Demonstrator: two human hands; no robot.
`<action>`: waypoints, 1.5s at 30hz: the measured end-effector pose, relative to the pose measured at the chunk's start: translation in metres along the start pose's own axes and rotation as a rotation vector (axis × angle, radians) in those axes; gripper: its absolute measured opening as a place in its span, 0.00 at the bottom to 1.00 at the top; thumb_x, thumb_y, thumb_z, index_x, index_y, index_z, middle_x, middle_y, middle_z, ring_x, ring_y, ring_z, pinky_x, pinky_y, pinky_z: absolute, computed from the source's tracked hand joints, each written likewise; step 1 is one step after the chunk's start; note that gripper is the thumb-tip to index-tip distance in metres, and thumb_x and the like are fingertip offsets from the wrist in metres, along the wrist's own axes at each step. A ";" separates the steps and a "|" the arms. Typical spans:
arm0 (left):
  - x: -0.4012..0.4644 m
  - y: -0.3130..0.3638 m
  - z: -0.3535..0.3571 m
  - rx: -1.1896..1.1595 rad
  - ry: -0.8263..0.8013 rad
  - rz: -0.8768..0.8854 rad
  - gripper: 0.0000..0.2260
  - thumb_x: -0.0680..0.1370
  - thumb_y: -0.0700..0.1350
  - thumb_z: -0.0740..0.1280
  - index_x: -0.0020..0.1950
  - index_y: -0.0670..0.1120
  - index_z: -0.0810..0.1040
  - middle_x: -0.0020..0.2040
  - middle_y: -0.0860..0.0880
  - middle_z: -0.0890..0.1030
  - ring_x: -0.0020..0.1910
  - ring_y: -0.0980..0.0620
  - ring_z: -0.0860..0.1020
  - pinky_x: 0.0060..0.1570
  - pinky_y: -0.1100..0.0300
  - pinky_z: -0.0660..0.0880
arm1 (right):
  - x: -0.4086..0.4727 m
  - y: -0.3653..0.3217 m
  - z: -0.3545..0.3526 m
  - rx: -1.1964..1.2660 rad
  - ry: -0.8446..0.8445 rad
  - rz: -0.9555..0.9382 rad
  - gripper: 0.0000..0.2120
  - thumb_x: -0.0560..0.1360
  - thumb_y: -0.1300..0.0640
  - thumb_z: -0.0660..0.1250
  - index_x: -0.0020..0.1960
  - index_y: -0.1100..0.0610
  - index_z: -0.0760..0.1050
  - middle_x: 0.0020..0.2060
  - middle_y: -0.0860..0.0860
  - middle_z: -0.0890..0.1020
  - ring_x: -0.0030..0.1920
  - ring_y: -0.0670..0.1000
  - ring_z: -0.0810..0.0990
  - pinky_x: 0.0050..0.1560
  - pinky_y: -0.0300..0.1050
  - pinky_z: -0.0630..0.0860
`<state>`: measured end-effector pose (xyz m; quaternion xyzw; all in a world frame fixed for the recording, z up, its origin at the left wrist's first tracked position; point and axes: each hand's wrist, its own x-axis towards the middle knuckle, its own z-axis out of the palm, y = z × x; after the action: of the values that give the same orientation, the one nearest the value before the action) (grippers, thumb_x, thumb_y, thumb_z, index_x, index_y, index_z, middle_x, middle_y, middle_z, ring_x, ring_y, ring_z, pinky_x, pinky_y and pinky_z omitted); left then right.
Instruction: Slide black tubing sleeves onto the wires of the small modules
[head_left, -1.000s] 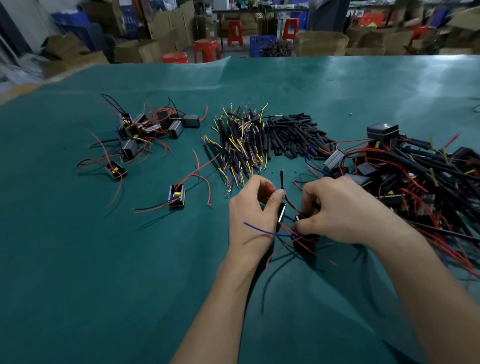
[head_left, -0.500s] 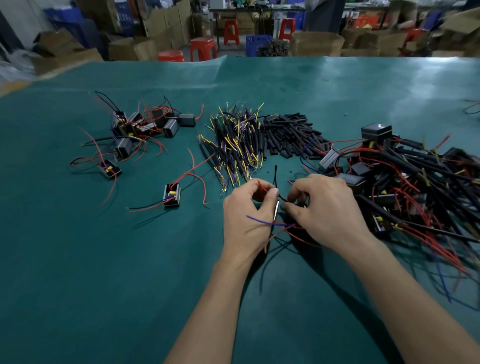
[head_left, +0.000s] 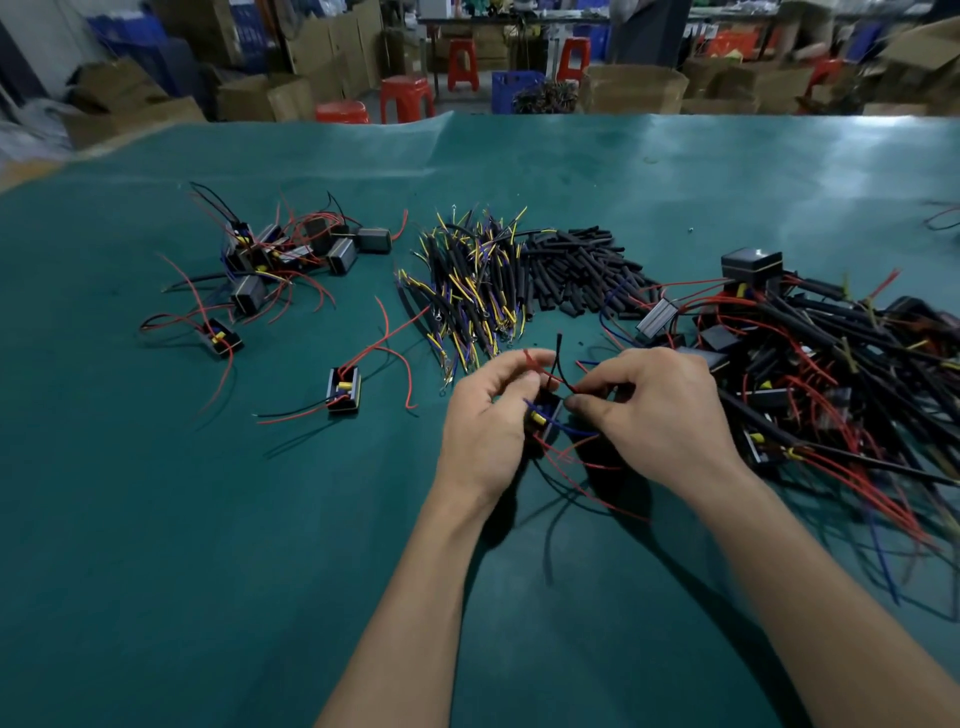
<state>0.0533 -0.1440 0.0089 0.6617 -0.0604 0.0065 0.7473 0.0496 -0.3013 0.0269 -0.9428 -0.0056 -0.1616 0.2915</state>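
Note:
My left hand (head_left: 488, 421) grips a small black module (head_left: 543, 415) with a yellow part and loose red, blue and black wires. My right hand (head_left: 660, 410) pinches the module's wires close to its right side, thumb and forefinger together. A short black wire end (head_left: 557, 353) sticks up between the two hands. Behind them lies a pile of loose black tubing sleeves (head_left: 576, 270). Beside that pile is a bundle of sleeved yellow and blue leads (head_left: 472, 291).
A lone module (head_left: 344, 389) with red wires lies left of my hands, and a cluster of modules (head_left: 275, 254) sits further back left. A big tangle of modules and sleeved wires (head_left: 831, 364) fills the right. The green table (head_left: 156, 545) ends at stools and boxes.
Both hands have lifted the module slightly and turned it, so its yellow part now shows between them. The right fingers have shifted along the wires toward the module.

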 end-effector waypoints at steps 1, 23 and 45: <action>0.000 0.002 -0.001 -0.014 -0.033 -0.012 0.11 0.82 0.36 0.62 0.55 0.46 0.84 0.42 0.49 0.81 0.40 0.54 0.77 0.39 0.60 0.78 | 0.001 0.001 -0.001 0.017 -0.007 0.002 0.05 0.69 0.47 0.78 0.42 0.46 0.86 0.38 0.46 0.85 0.43 0.56 0.81 0.48 0.53 0.80; 0.004 -0.007 -0.006 0.248 0.311 0.280 0.09 0.77 0.35 0.70 0.43 0.49 0.80 0.36 0.48 0.81 0.35 0.55 0.74 0.38 0.65 0.72 | 0.003 0.003 -0.006 0.203 -0.140 -0.053 0.07 0.67 0.54 0.80 0.35 0.47 0.83 0.29 0.41 0.82 0.29 0.44 0.77 0.36 0.43 0.76; 0.007 -0.012 -0.008 0.324 0.311 0.261 0.06 0.74 0.50 0.71 0.40 0.50 0.78 0.31 0.45 0.72 0.31 0.53 0.66 0.34 0.55 0.67 | -0.003 -0.005 -0.008 0.063 -0.118 -0.092 0.02 0.64 0.50 0.72 0.36 0.43 0.81 0.29 0.42 0.80 0.34 0.48 0.78 0.40 0.51 0.80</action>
<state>0.0624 -0.1381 -0.0027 0.7504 -0.0279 0.2138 0.6248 0.0437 -0.3018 0.0347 -0.9398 -0.0712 -0.1188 0.3123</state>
